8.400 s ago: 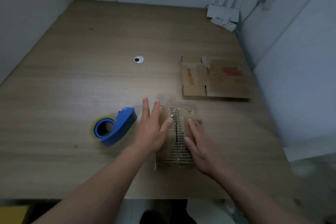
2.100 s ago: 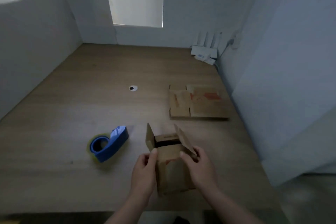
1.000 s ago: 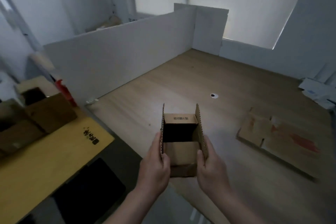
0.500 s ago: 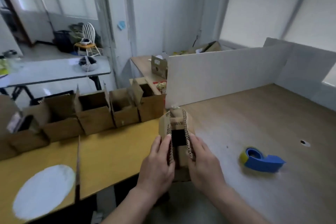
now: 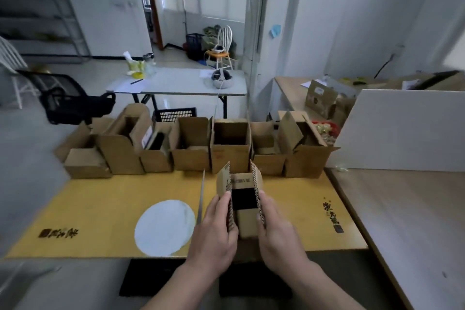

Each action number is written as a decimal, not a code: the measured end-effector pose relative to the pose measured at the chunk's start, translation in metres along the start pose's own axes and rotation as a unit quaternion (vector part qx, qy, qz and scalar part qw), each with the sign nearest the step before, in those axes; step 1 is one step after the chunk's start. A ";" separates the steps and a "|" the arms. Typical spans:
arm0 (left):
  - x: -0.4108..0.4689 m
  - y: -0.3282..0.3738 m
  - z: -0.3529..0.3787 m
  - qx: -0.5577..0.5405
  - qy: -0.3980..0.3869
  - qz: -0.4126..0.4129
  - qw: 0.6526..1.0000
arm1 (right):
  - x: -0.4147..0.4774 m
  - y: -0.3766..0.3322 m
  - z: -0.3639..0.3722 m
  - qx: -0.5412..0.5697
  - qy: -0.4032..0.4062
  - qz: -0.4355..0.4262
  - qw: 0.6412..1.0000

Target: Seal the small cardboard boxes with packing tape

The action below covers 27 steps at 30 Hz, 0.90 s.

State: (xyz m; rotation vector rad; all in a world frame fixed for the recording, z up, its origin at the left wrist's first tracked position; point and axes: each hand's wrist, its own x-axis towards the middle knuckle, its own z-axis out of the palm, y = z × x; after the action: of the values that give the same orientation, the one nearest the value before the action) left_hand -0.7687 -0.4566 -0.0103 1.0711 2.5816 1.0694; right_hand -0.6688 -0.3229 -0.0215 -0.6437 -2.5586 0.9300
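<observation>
Over the near edge of the yellow table [image 5: 100, 211], you hold the small cardboard box [image 5: 247, 225] up between both hands. Your left hand [image 5: 216, 231] grips its left wall and your right hand [image 5: 279, 236] grips its right wall, fingers curled against the upright side flaps. The top is open and the inside is too dark to read. Your palms hide the box's lower part, and the print on the far flap is too small to make out. A row of open boxes [image 5: 231, 156] lines the table's far edge; beside the white disc [image 5: 164, 226] stands a thin upright strip [image 5: 201, 196] that cannot be identified.
</observation>
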 end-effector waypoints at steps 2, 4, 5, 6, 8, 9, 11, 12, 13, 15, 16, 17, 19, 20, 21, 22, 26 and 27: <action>0.007 -0.012 -0.008 0.008 0.010 -0.029 1.000 | 0.017 -0.001 0.017 0.007 -0.025 -0.019 0.999; 0.012 -0.024 -0.016 0.014 0.023 -0.060 0.998 | 0.035 -0.004 0.034 0.016 -0.053 -0.027 0.998; 0.013 -0.031 -0.020 0.016 0.029 -0.078 0.996 | 0.044 -0.006 0.043 0.018 -0.065 -0.031 0.997; 0.015 -0.036 -0.025 0.018 0.037 -0.095 0.995 | 0.051 -0.010 0.050 0.015 -0.080 -0.036 0.996; 0.019 -0.048 -0.035 0.025 0.059 -0.127 0.990 | 0.068 -0.020 0.064 0.021 -0.107 -0.059 0.992; 0.020 -0.054 -0.040 0.029 0.073 -0.140 0.987 | 0.076 -0.024 0.071 0.024 -0.116 -0.075 0.990; 0.018 -0.065 -0.050 0.040 0.097 -0.166 0.981 | 0.091 -0.036 0.086 0.025 -0.142 -0.105 0.984; 0.016 -0.070 -0.056 0.044 0.105 -0.179 0.977 | 0.096 -0.043 0.093 0.023 -0.156 -0.116 0.981; 0.013 -0.076 -0.062 0.048 0.113 -0.192 0.974 | 0.100 -0.051 0.102 0.025 -0.172 -0.123 0.977; 0.009 -0.086 -0.076 0.051 0.128 -0.216 0.967 | 0.107 -0.066 0.118 0.034 -0.200 -0.137 0.970; 0.008 -0.091 -0.082 0.052 0.136 -0.225 0.963 | 0.111 -0.074 0.125 0.037 -0.210 -0.146 0.966; 0.008 -0.098 -0.089 0.052 0.145 -0.233 0.960 | 0.115 -0.080 0.133 0.039 -0.219 -0.155 0.963; 0.008 -0.110 -0.102 0.051 0.160 -0.242 0.956 | 0.123 -0.092 0.146 0.048 -0.237 -0.163 0.956; 0.009 -0.117 -0.108 0.050 0.163 -0.244 0.955 | 0.127 -0.098 0.153 0.052 -0.245 -0.165 0.954; 0.010 -0.125 -0.113 0.050 0.166 -0.246 0.954 | 0.131 -0.104 0.160 0.054 -0.251 -0.166 0.952; 0.011 -0.134 -0.119 0.052 0.168 -0.248 0.953 | 0.134 -0.111 0.167 0.053 -0.254 -0.167 0.951; 0.020 -0.175 -0.142 0.044 0.166 -0.261 0.950 | 0.149 -0.139 0.197 0.055 -0.262 -0.157 0.951; 0.024 -0.188 -0.148 0.042 0.165 -0.261 0.950 | 0.153 -0.147 0.206 0.053 -0.263 -0.155 0.951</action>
State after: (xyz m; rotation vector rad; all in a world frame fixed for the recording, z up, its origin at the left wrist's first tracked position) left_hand -0.9484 -0.6164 -0.0239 0.1855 2.9338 1.0690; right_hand -0.9348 -0.4492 -0.0490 0.0600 -2.9098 1.2429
